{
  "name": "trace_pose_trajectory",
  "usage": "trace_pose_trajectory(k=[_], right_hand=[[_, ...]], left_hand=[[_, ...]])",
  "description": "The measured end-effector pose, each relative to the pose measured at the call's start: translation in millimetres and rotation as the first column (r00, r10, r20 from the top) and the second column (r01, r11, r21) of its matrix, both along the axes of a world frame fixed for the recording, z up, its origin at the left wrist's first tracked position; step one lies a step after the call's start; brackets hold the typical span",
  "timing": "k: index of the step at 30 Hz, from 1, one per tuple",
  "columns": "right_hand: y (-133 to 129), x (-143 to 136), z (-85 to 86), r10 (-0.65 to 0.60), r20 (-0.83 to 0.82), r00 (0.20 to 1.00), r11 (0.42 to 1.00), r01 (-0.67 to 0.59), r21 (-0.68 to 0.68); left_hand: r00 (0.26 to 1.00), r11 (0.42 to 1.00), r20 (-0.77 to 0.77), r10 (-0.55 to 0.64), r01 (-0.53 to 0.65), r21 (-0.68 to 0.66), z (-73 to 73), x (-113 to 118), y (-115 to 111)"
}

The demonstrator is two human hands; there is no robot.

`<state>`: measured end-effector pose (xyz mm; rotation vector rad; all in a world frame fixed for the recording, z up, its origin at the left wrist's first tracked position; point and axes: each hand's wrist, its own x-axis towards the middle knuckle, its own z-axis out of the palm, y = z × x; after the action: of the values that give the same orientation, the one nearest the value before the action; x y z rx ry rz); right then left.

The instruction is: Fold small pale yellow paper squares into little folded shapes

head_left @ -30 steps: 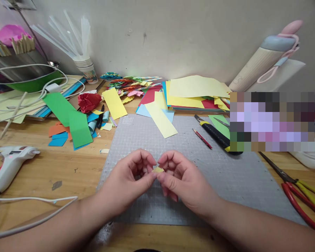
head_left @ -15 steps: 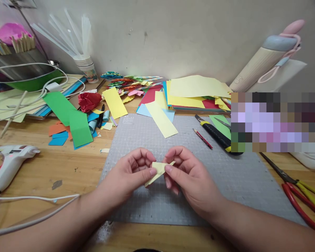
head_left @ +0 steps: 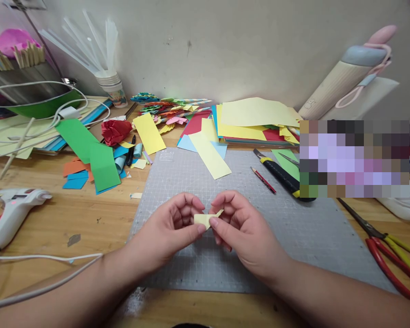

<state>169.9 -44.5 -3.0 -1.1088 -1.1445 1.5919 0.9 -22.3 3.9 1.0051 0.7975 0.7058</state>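
Note:
A small folded piece of pale yellow paper (head_left: pixel 201 219) is pinched between both hands, above the grey cutting mat (head_left: pixel 177 269). My left hand (head_left: pixel 176 223) grips its left end, the thumb lying along the lower edge. At the right end, my right hand (head_left: pixel 237 223) holds the paper under its thumb, and a narrow pointed tip sticks up past that thumb. The curled fingers of both hands hide the back of the paper. Beyond the hands, a pale yellow paper strip (head_left: pixel 211 156) lies across the mat's far edge.
A red pencil (head_left: pixel 263 180) and a black-yellow utility knife (head_left: pixel 280 176) lie on the mat. Red-handled scissors (head_left: pixel 384 239) rest at the right. Leftward are a glue gun (head_left: pixel 18 207), green paper strips (head_left: pixel 104 166) and a crumpled red paper piece (head_left: pixel 116 132). Stacked paper (head_left: pixel 259 114) sits behind.
The folded paper has turned slightly between my fingers; its lower left corner no longer sticks out below my left thumb. My right hand has shifted a little to the left.

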Motion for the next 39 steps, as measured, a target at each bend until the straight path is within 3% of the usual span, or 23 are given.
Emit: trace_pose_trajectory(k=[5, 11, 14, 18, 20, 26, 33, 39], right_hand=[[1.1, 0.5, 0.2, 0.015, -0.04, 0.999, 1.0, -0.016, -0.025], [2.6, 0.8, 3.2, 0.143, 0.003, 0.99, 0.979, -0.141, -0.148], [3.3, 1.6, 2.0, 0.129, 0.016, 0.992, 0.98, -0.125, -0.155], [3.6, 2.6, -0.5, 0.104, -0.045, 0.994, 0.982, -0.11, -0.155], [3.9, 2.4, -0.7, 0.106, -0.054, 0.993, 0.981, -0.113, -0.158], [5.3, 1.2, -1.1, 0.077, 0.035, 0.996, 0.986, -0.071, -0.15], [6.8, 2.8, -3.1, 0.104, -0.006, 0.995, 0.976, -0.103, -0.193], [8.2, 1.9, -2.5, 0.04, -0.227, 0.973, 0.952, -0.106, -0.286]], left_hand=[[1.0, 0.999, 0.018, -0.018, 0.017, 0.049, 2.4, 0.5, -2.0], [0.978, 0.978, -0.182, 0.102, -0.065, 0.198, 0.0, 1.9, -6.6], [0.966, 0.973, -0.227, 0.126, -0.075, 0.219, -3.0, 0.6, -5.5], [0.947, 0.968, -0.316, 0.062, 0.021, 0.25, -2.1, -1.3, -2.5], [0.934, 0.965, -0.357, 0.028, 0.068, 0.253, -1.1, -1.8, -1.6], [0.911, 0.965, -0.404, 0.083, 0.028, 0.262, -2.1, -1.3, -0.3], [0.917, 0.963, -0.394, 0.054, 0.057, 0.265, 3.3, 1.1, 0.2], [0.938, 0.982, -0.347, -0.014, 0.079, 0.174, 6.4, -2.3, 3.1]])
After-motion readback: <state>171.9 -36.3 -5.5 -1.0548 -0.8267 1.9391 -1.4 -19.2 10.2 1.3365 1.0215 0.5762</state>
